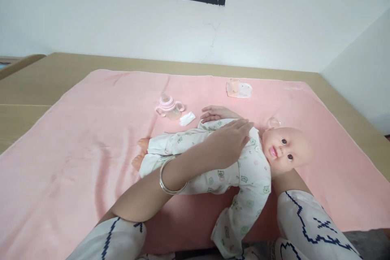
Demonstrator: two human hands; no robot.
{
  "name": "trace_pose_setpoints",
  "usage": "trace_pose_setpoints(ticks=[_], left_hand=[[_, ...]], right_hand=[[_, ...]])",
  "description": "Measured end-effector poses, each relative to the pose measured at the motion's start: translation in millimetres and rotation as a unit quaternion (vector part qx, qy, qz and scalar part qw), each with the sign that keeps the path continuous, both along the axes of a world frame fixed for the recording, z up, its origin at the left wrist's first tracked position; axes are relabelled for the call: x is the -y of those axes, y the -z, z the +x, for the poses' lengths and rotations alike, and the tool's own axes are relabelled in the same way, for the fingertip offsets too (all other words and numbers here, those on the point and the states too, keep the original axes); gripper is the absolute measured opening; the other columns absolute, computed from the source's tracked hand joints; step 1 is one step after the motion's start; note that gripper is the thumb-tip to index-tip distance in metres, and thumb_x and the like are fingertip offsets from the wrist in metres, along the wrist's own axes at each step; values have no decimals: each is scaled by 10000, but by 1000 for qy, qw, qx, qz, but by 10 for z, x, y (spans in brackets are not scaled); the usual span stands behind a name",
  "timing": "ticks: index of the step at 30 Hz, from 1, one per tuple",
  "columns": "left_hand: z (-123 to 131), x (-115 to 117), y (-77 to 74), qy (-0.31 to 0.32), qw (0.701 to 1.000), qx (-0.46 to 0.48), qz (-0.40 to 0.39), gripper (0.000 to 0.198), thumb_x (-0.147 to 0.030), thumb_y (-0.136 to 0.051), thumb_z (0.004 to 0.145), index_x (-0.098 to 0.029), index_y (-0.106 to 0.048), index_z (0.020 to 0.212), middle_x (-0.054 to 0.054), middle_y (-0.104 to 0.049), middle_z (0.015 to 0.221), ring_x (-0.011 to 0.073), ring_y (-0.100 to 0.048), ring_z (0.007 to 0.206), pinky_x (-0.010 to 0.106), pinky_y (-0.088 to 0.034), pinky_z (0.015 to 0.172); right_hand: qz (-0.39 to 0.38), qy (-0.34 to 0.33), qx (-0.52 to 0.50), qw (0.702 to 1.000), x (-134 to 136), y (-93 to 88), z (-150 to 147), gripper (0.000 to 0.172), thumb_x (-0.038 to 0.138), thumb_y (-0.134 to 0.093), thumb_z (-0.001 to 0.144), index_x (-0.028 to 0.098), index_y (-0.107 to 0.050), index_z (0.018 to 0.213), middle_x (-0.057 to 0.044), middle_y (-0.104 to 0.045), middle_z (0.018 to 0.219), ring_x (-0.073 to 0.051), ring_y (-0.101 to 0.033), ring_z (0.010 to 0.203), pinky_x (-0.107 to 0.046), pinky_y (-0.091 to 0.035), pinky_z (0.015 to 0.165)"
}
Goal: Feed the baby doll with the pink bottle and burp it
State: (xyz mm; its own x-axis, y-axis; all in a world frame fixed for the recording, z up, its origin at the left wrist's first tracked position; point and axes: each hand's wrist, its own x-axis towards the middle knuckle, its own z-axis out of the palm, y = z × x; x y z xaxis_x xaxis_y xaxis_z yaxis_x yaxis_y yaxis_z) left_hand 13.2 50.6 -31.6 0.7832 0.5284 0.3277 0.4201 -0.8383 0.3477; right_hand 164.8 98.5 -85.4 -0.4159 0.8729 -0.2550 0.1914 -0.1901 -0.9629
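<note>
A baby doll (231,170) in white patterned pyjamas lies on its back across a pink mat (76,130), head to the right and bare feet to the left. My left hand (233,142), a silver bangle on its wrist, rests on the doll's chest with fingers laid out flat. Under the doll's neck runs my right forearm. On the far side my right hand (219,113) shows again, its fingers curving along the doll's far sleeve and holding it. The near sleeve hangs toward me, and no doll hand shows at its end.
Beyond the doll's legs stands a pink two-handled baby bottle (170,107), with a crumpled white tissue (187,118) beside it. A small printed packet (239,89) lies near the mat's far edge. A clear object (274,122) is by the doll's head. Behind the wooden table (122,61) rises a white wall.
</note>
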Motion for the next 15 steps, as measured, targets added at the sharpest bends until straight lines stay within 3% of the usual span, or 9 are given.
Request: trace_pose_setpoints(ticks=[3,5,9,13,15], left_hand=[[210,4,38,16,999,-34,13,169,-152,-569,1039,-113,-647,1184,94,-702,1227,221,-666,1195,407,-573,1011],[367,-55,123,13,998,-60,20,140,-231,-653,1013,-126,-679,1102,75,-708,1156,233,-681,1133,461,-575,1001],[631,-161,295,22,996,-88,22,176,-299,-671,1009,-136,-686,1075,62,-706,1109,217,-689,1055,445,-585,960],[712,-200,381,26,996,-84,9,173,-312,-659,1018,-142,-688,1020,47,-713,1036,190,-697,976,406,-597,915],[700,-210,395,25,997,-75,4,181,-322,-653,1023,-146,-687,1002,40,-712,1001,174,-697,921,383,-603,880]], right_hand=[[-6,-13,-13,1000,-285,16,-296,470,522,-616,972,166,-614,1277,-106,-682,1167,-170,-660,1122,-332,-602,967],[-8,-14,-18,1000,-314,18,-319,440,516,-649,943,189,-629,1237,-91,-697,1117,-169,-662,1129,-303,-605,950],[1,2,-9,1000,9,-15,118,387,521,-681,898,234,-658,1156,-68,-700,1035,-148,-678,1126,-224,-615,875],[-10,28,26,999,276,5,600,483,542,-379,1013,161,-624,1181,-32,-660,968,-114,-710,1036,-273,-622,789],[4,25,28,999,280,46,674,443,528,-399,1016,179,-634,1158,-34,-659,947,-134,-715,1042,-271,-619,756]])
